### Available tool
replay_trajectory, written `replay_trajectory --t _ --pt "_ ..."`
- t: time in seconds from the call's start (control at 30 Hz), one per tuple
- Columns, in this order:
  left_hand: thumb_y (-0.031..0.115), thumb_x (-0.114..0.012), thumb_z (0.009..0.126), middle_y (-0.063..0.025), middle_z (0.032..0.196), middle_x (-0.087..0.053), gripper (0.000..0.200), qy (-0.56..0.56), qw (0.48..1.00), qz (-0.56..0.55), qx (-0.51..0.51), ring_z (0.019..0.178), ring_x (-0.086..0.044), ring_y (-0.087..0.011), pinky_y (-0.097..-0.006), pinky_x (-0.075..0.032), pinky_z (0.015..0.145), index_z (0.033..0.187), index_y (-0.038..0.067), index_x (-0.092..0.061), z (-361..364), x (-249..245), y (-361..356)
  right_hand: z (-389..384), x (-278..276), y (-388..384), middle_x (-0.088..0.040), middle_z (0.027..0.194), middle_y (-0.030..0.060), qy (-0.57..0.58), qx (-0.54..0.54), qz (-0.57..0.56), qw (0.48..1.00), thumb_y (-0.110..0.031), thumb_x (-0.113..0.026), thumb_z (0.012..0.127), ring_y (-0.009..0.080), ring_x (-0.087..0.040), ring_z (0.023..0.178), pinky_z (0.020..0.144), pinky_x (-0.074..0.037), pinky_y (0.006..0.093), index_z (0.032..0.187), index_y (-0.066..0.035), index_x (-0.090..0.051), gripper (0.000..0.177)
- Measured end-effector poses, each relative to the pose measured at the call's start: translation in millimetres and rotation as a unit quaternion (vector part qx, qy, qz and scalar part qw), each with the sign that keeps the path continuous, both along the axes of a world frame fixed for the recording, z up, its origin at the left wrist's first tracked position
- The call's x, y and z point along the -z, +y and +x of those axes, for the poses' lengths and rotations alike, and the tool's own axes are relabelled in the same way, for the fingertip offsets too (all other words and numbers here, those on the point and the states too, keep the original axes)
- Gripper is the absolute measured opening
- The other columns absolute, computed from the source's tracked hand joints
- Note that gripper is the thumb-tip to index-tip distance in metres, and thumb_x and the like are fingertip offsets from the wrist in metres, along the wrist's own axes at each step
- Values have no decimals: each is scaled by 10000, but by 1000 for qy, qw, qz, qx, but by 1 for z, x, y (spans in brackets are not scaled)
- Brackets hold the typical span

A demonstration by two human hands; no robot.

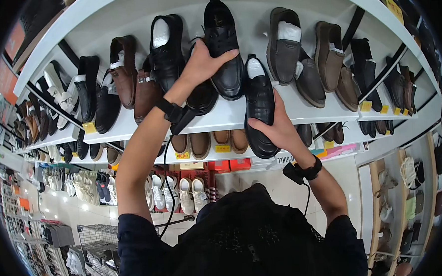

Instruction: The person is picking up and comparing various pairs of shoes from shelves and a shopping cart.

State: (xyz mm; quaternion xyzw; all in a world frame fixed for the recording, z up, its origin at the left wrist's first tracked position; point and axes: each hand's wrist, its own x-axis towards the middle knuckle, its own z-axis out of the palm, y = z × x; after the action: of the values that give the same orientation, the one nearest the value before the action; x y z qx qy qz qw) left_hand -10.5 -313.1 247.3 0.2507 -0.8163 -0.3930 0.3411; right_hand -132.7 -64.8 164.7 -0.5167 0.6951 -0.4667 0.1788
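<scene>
A black lace-up shoe (pixel 225 63) stands on the white shelf (pixel 260 117), toe toward the shelf's front. My left hand (pixel 203 64) is on its left side, thumb stretched across the laces; the other fingers are mostly hidden between it and a darker shoe (pixel 202 97). Just right of it, my right hand (pixel 275 122) holds a black shoe (pixel 259 103) with white stuffing in its opening. The thumb lies over the front part and the fingers are behind its right side. This shoe's toe hangs past the shelf's front edge.
Black and brown shoes (pixel 124 73) line the shelf at left, grey and brown ones (pixel 283 47) at right. Yellow tags (pixel 365 106) sit on its edge. Below are a lower shelf of shoes, white sneakers (pixel 186 195) and a wire cart (pixel 99 244) at lower left.
</scene>
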Motion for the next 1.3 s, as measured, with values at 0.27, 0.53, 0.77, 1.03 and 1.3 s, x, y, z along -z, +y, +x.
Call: replay_trajectory --t 0.27,0.53,0.77,1.03,1.3 --pt "469 -841 729 -131 973 -690 694 26 1000 2 7 915 -675 -218 -325 -527 853 1106 -77 -638 -35 -53 -22 3 -6 1 -281 1507 360 11 10 16 1000 -402 -771 809 462 -313 1429 1178 -290 434 1509 153 -112 1110" --pt "177 -786 731 -133 1009 -677 542 95 978 184 -3 875 -677 -216 -329 -568 777 1171 -65 -583 -43 -49 -4 -12 -2 5 -335 1482 354 -32 6 -27 999 -326 -767 773 445 -364 1405 1169 -306 418 1506 148 -173 1056" --pt "168 -806 720 -159 1155 -652 753 162 984 76 0 1027 -650 -236 -340 -537 905 1345 -76 -466 -61 -44 -1 -28 4 -4 -498 1355 194 -40 31 -67 996 -159 -772 784 253 -550 1204 1054 -426 354 1533 64 -211 961" --pt "202 -808 688 -215 1181 -649 876 157 987 13 -26 1067 -658 -283 -353 -531 947 1401 -110 -404 -65 -36 -19 -31 5 -29 -462 1405 243 26 61 -89 994 -208 -785 773 301 -495 1297 1107 -376 355 1520 82 -245 966" --pt "273 -804 699 -251 1272 -602 988 152 984 -29 -85 1165 -619 -304 -355 -499 1002 1453 -128 -308 -67 -22 -30 -40 3 -68 -413 1470 287 52 91 -76 992 -284 -799 782 322 -446 1365 1130 -355 361 1506 115 -259 987"
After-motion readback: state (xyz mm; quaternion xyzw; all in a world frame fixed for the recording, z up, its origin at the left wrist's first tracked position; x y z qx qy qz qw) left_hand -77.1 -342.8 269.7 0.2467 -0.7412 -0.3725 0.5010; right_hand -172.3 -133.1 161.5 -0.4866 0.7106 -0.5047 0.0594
